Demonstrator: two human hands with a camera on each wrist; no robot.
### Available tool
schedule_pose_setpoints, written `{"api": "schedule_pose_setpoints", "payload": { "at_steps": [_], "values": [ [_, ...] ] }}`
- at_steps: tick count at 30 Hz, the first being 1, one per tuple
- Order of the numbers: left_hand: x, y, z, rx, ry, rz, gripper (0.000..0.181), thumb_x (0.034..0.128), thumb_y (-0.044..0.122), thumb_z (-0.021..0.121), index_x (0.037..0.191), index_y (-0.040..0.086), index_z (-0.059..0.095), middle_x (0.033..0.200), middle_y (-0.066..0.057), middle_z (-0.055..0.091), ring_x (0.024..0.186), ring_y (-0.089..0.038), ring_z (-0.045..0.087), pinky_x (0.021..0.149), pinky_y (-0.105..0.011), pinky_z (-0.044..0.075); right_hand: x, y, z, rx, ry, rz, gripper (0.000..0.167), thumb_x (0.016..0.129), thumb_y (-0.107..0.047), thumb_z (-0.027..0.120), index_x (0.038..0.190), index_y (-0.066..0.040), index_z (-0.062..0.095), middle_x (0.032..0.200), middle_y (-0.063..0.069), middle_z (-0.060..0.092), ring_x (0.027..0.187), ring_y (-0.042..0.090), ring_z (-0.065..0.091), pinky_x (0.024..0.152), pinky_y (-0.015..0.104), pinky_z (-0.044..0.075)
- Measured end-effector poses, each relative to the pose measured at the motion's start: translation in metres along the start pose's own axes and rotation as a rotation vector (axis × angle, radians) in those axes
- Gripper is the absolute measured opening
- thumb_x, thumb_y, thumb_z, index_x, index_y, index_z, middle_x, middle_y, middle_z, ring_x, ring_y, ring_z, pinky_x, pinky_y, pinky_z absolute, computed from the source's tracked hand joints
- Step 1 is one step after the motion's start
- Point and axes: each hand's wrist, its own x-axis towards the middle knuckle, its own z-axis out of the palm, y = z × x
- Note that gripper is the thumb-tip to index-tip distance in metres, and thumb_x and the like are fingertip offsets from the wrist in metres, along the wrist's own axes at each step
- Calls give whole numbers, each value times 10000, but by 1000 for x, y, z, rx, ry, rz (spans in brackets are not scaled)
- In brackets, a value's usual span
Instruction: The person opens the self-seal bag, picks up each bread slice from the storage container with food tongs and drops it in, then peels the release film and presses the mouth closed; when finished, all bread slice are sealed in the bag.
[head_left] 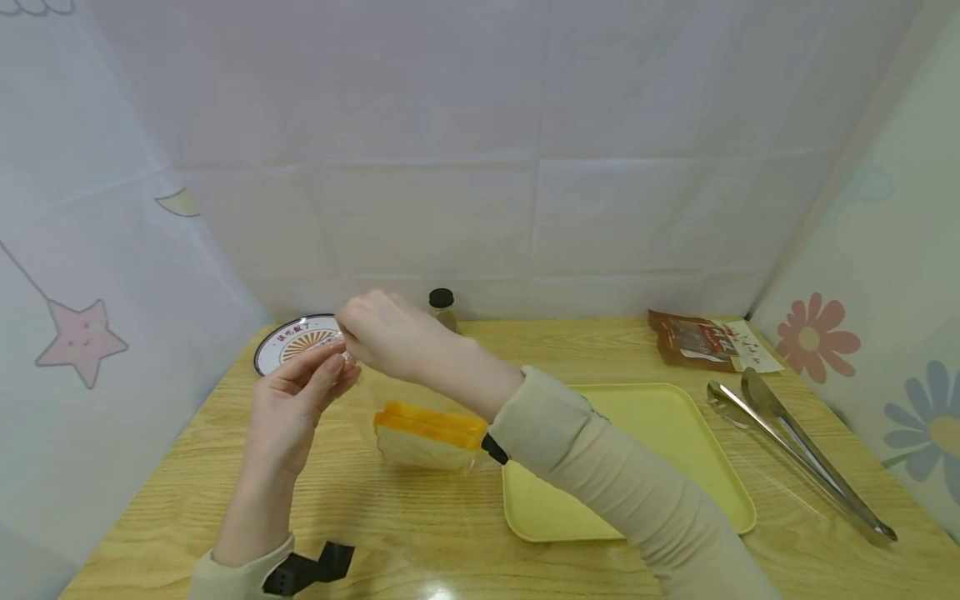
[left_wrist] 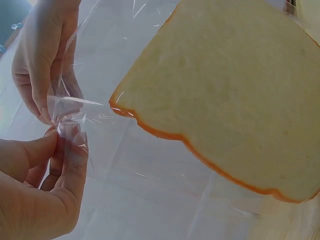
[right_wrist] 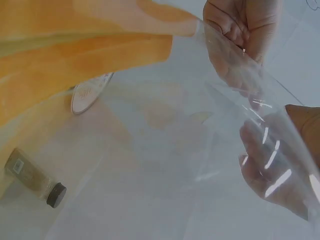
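Observation:
Sliced bread (head_left: 429, 435) with an orange crust sits inside a clear plastic bag (left_wrist: 105, 145), above the wooden table. My left hand (head_left: 300, 400) pinches the gathered bag edge between thumb and fingers. Right beside it, my right hand (head_left: 397, 337) has its fingers curled down on the same bag edge, its wrist crossing above the bread. In the left wrist view the two hands' fingertips nearly meet at the crumpled film, and one slice's pale face fills the right. Through the film, the right wrist view shows the crust side (right_wrist: 85, 65).
Behind the hands lie a patterned plate (head_left: 281, 348) and a black-capped jar (head_left: 442, 308). A yellow tray (head_left: 637, 400) is right of the bread, partly under my right forearm. Metal tongs (head_left: 802, 458) and a brown food packet (head_left: 705, 343) lie farther right.

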Motion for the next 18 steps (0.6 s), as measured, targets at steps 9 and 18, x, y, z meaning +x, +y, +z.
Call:
{"api": "schedule_pose_setpoints", "payload": {
  "at_steps": [9, 18],
  "values": [
    [0, 0, -1, -3, -15, 10, 236, 914, -36, 537, 1066, 43, 700, 898, -16, 728, 798, -99, 703, 788, -235, 572, -3, 6, -3, 52, 51, -52, 216, 959, -72, 458, 831, -49, 631, 703, -8, 460, 654, 123, 408, 565, 166, 305],
    [0, 2, 0, 39, -15, -4, 250, 922, -13, 536, 1114, 45, 684, 985, 15, 711, 810, -85, 692, 801, -227, 568, -3, 11, -6, 163, 9, -62, 223, 945, -79, 516, 792, -68, 677, 675, -14, 549, 614, 91, 426, 546, 126, 317]
  ]
}}
